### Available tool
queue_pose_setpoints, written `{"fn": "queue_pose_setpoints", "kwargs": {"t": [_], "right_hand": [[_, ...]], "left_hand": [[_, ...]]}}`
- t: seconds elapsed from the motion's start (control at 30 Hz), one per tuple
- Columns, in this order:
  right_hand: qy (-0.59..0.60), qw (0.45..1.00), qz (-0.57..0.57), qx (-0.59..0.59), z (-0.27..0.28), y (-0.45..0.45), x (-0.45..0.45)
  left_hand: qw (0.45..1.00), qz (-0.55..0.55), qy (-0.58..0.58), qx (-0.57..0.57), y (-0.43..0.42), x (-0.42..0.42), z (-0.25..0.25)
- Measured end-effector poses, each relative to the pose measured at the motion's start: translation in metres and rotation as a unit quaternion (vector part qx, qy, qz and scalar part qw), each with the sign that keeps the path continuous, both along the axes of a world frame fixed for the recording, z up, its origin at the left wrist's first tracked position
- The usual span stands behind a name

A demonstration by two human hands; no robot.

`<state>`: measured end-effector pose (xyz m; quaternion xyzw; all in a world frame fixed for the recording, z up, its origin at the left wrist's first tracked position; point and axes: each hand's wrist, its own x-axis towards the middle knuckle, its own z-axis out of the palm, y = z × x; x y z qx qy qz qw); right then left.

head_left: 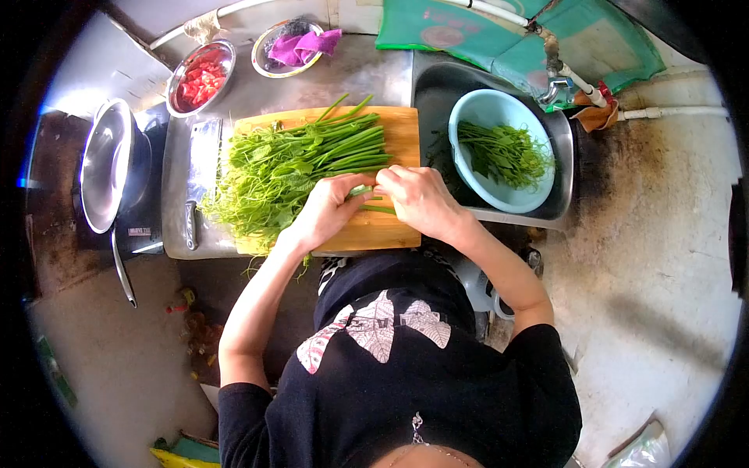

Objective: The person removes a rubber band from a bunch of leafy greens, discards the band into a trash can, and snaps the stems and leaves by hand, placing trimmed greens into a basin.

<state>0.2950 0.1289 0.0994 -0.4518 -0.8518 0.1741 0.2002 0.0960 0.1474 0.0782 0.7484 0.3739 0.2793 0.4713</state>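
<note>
A large heap of leafy green stems with curly tendrils [289, 168] covers most of the wooden cutting board [402, 129]. At the board's near right part, my left hand [334, 204] is closed around a green stem [360, 189]. Close beside it, my right hand [417, 199] pinches with its fingertips at the stem's end; the fingers hide the exact grip. More of the same greens [507, 156] lie in a light blue basin [462, 168] to the right.
The basin stands in a metal sink [566, 132] under a tap [555, 92]. Left of the board lies a cleaver [201, 168]. Behind are a bowl of cut red pieces [204, 82] and a bowl with a purple cloth [300, 48]. A pan [108, 168] sits far left.
</note>
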Motion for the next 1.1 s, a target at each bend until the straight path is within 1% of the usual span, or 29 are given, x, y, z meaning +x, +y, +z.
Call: {"fn": "queue_pose_setpoints", "kwargs": {"t": [0.07, 0.13, 0.17, 0.2, 0.23, 0.27, 0.3, 0.33, 0.37, 0.4, 0.43, 0.47, 0.5, 0.53, 0.57, 0.6, 0.63, 0.67, 0.7, 0.73, 0.77, 0.8, 0.83, 0.87, 0.9, 0.97, 1.03, 1.07, 1.1], "right_hand": [[0.005, 1.0, 0.004, 0.008, -0.001, 0.0, 0.0], [0.052, 0.998, 0.025, 0.035, -0.003, 0.002, 0.003], [0.052, 0.998, 0.025, 0.035, -0.007, 0.002, 0.003], [0.165, 0.985, 0.019, -0.052, -0.011, 0.001, 0.004], [0.275, 0.951, 0.013, -0.138, -0.013, 0.0, 0.003], [0.404, 0.886, -0.031, -0.227, -0.012, 0.0, 0.007], [0.519, 0.793, -0.074, -0.309, -0.007, 0.0, 0.014], [0.556, 0.761, -0.111, -0.315, -0.001, 0.0, 0.02], [0.587, 0.738, -0.116, -0.313, 0.0, 0.002, 0.024], [0.562, 0.754, -0.126, -0.316, -0.004, 0.003, 0.033], [0.534, 0.773, -0.131, -0.317, -0.008, 0.008, 0.044], [0.472, 0.813, -0.172, -0.295, -0.011, 0.011, 0.053], [0.401, 0.866, -0.203, -0.22, -0.023, 0.012, 0.062], [0.38, 0.867, -0.218, -0.237, -0.037, 0.014, 0.074], [0.358, 0.867, -0.236, -0.254, -0.053, 0.015, 0.088], [0.282, 0.884, -0.258, -0.269, -0.06, 0.016, 0.094], [0.043, 0.953, -0.252, -0.161, -0.067, 0.012, 0.101], [-0.015, 0.973, -0.229, -0.028, -0.076, 0.009, 0.102], [-0.072, 0.971, -0.201, 0.105, -0.084, 0.008, 0.1], [0.02, 0.977, -0.206, 0.042, -0.075, 0.007, 0.086], [0.112, 0.971, -0.21, -0.024, -0.067, 0.003, 0.067], [0.131, 0.979, -0.157, -0.024, -0.061, -0.001, 0.05], [0.13, 0.987, -0.093, -0.034, -0.057, -0.007, 0.034], [0.096, 0.995, -0.038, -0.009, -0.063, -0.011, 0.021], [0.085, 0.996, -0.013, 0.004, -0.059, -0.017, 0.008], [0.058, 0.998, -0.003, -0.016, -0.065, -0.024, -0.004], [0.051, 0.999, -0.009, -0.015, -0.074, -0.024, -0.004], [0.043, 0.999, -0.016, -0.013, -0.076, -0.023, -0.004], [0.043, 0.999, -0.014, -0.013, -0.07, -0.021, -0.005]], "left_hand": [[0.998, -0.021, -0.003, -0.051, 0.001, 0.0, 0.01], [0.998, -0.027, -0.014, -0.062, 0.001, -0.004, 0.002], [0.997, -0.034, -0.026, -0.071, 0.002, -0.006, -0.001], [0.997, -0.034, -0.026, -0.07, 0.004, -0.008, 0.001], [0.994, -0.034, -0.016, -0.104, 0.004, -0.011, 0.004], [0.99, -0.032, -0.007, -0.138, 0.003, -0.014, 0.006], [0.99, -0.03, -0.007, -0.139, 0.001, -0.017, 0.003], [0.98, -0.019, -0.021, -0.199, -0.001, -0.021, -0.001], [0.965, -0.01, -0.032, -0.261, -0.002, -0.024, -0.004], [0.97, 0.002, -0.061, -0.234, -0.001, -0.021, 0.004], [0.977, 0.001, -0.055, -0.208, 0.001, -0.021, 0.005], [0.976, -0.003, -0.065, -0.208, 0.002, -0.021, 0.004], [0.975, -0.006, -0.073, -0.209, 0.003, -0.022, 0.005], [0.975, -0.004, -0.072, -0.208, 0.004, -0.024, 0.006], [0.987, -0.014, -0.044, -0.157, 0.006, -0.025, 0.009], [0.994, -0.024, -0.017, -0.107, 0.006, -0.025, 0.011], [0.994, -0.025, -0.018, -0.108, 0.006, -0.025, 0.011], [0.994, -0.024, -0.018, -0.109, 0.006, -0.026, 0.012], [0.994, -0.023, -0.018, -0.109, 0.006, -0.026, 0.013], [0.993, -0.019, -0.017, -0.117, 0.005, -0.026, 0.014], [0.993, -0.019, -0.016, -0.12, 0.004, -0.026, 0.013], [0.992, -0.022, -0.015, -0.121, 0.004, -0.026, 0.012], [0.992, -0.025, -0.014, -0.121, 0.005, -0.026, 0.011], [0.992, -0.026, -0.014, -0.12, 0.005, -0.025, 0.01], [0.991, -0.013, -0.018, -0.131, 0.005, -0.025, 0.01], [0.99, 0.003, -0.021, -0.143, 0.001, -0.027, 0.013], [0.956, 0.046, 0.002, -0.29, -0.001, -0.026, 0.021], [0.956, 0.047, 0.002, -0.289, -0.002, -0.026, 0.02], [0.973, 0.042, 0.029, -0.227, -0.004, -0.027, 0.018]]}}
